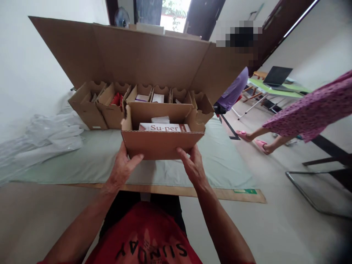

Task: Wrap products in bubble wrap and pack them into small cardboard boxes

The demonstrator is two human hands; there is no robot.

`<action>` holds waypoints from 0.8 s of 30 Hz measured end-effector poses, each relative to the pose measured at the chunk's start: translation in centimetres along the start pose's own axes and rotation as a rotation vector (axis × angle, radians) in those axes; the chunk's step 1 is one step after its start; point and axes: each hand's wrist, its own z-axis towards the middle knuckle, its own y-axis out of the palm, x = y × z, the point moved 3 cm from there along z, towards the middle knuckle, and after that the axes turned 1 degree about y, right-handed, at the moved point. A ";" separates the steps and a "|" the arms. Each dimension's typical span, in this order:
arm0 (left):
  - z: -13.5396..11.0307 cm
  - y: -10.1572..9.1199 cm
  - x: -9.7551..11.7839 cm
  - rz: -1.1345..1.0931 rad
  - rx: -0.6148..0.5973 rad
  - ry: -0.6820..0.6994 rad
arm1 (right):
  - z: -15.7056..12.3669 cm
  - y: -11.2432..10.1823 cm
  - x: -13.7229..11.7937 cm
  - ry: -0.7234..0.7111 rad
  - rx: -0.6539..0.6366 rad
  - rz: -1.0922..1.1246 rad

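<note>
I hold a small open cardboard box (pixel 162 143) from below, above the near edge of a pale green table (pixel 90 157). My left hand (pixel 121 168) grips its lower left corner, thumb on the front face. My right hand (pixel 194 165) grips its lower right side, fingers curled against the front. Inside lies a white and red packet marked "Su-per" (pixel 164 127), with a white item (pixel 161 119) behind it.
Behind stands a row of several similar open cardboard boxes (pixel 110 101) against a large cardboard sheet (pixel 143 55). Crumpled clear plastic (pixel 52 132) lies at the left. To the right, two other people, a green table with a laptop (pixel 277 77) and a metal frame (pixel 310 190).
</note>
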 end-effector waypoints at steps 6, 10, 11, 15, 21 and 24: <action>0.4 -0.1 0.2 0.004 -0.005 0.017 | 0.3 -0.1 -0.1 0.004 0.005 0.009; 0.3 0.1 0.3 -0.006 0.026 0.044 | 0.0 -0.4 -0.2 -0.012 0.007 -0.024; 0.2 0.1 0.3 -0.003 0.032 0.047 | -0.2 -0.4 -0.3 -0.014 0.014 -0.039; -0.8 0.2 -0.2 -0.013 0.006 0.032 | -1.2 -0.8 -0.2 -0.021 0.054 -0.091; -2.3 0.0 -2.4 0.003 -0.005 -0.065 | -3.7 -0.6 1.9 0.016 0.046 -0.191; -2.1 0.0 -3.9 -0.022 -0.007 -0.114 | -6.0 0.3 4.1 0.046 0.046 -0.260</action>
